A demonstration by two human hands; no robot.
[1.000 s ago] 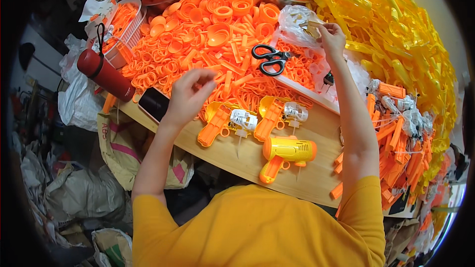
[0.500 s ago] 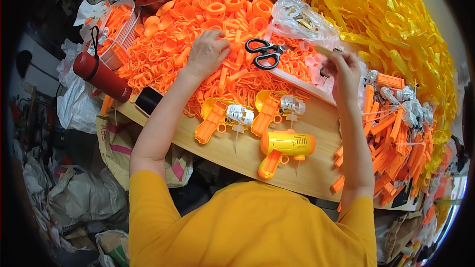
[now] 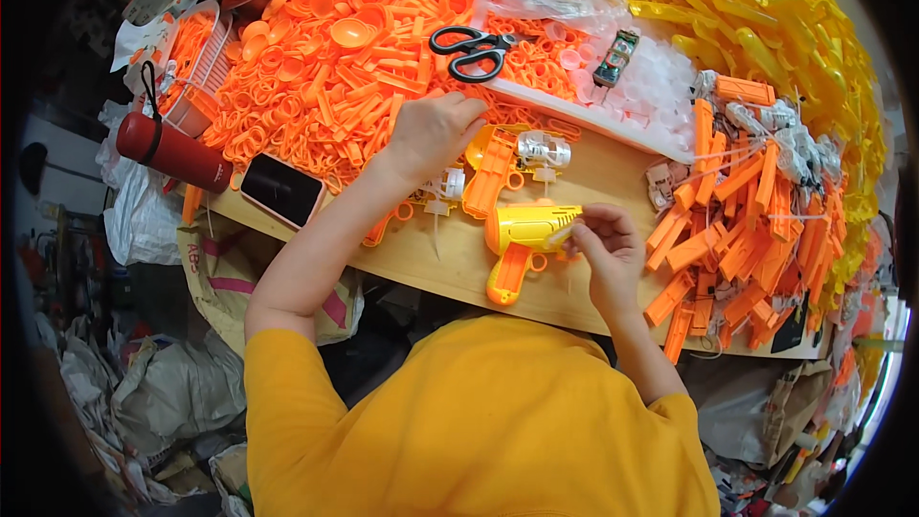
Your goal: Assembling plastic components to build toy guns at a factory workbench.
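A yellow-and-orange toy gun (image 3: 525, 228) lies near the table's front edge, its grip toward me. My right hand (image 3: 613, 247) closes thumb and fingers at its front end; a small pale sliver shows between the fingertips, too small to name. My left hand (image 3: 433, 136) hangs over the near edge of the orange parts pile, fingers curled together; whatever they hold is hidden. Beneath that hand, an opened toy gun half (image 3: 391, 220) with white inner workings is partly covered. Another such open half (image 3: 493, 172) sits just right of it, above the closed gun.
Black scissors (image 3: 471, 53) rest on the orange parts pile (image 3: 316, 86). A white tray (image 3: 613, 124) holds translucent pieces and a small green part (image 3: 616, 57). Wired orange pieces (image 3: 747, 220) are heaped right, yellow shells (image 3: 756, 38) behind. Left are a phone (image 3: 282, 190) and red flask (image 3: 172, 148).
My right hand has come down from the tray to the closed toy gun's front. My left hand has moved nearer, over the left open half. The phone and green part are now uncovered.
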